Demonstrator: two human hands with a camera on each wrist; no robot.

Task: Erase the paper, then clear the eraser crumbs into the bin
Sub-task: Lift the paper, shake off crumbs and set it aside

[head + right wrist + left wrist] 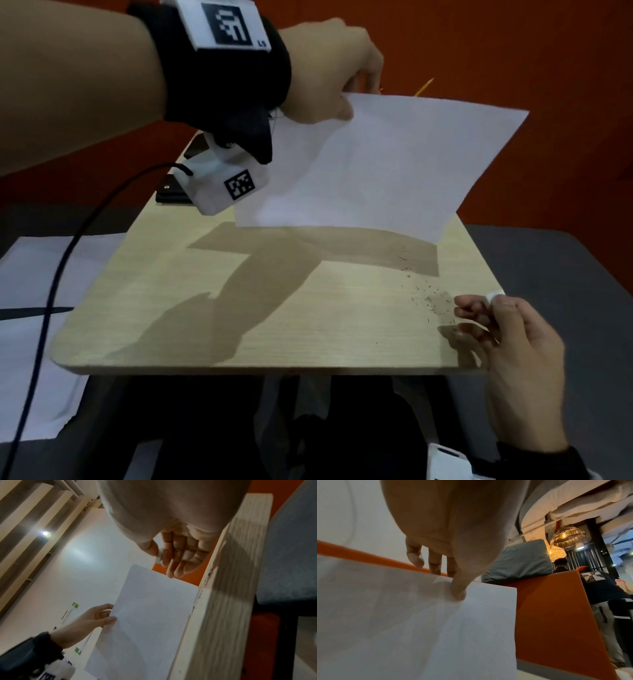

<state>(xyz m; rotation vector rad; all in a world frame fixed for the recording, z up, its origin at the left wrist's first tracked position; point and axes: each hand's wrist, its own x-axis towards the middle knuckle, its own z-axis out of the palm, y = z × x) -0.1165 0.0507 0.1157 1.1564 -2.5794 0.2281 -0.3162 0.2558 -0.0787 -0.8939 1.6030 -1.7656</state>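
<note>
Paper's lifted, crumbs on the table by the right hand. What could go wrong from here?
1. The crumbs lie near the table edge; a careless sweep by the right hand may push them onto the floor, as no bin is in view.
2. The left hand pinches the paper at one corner only; it may crease or slip.
3. The eraser in the right hand could hamper sweeping.
</note>
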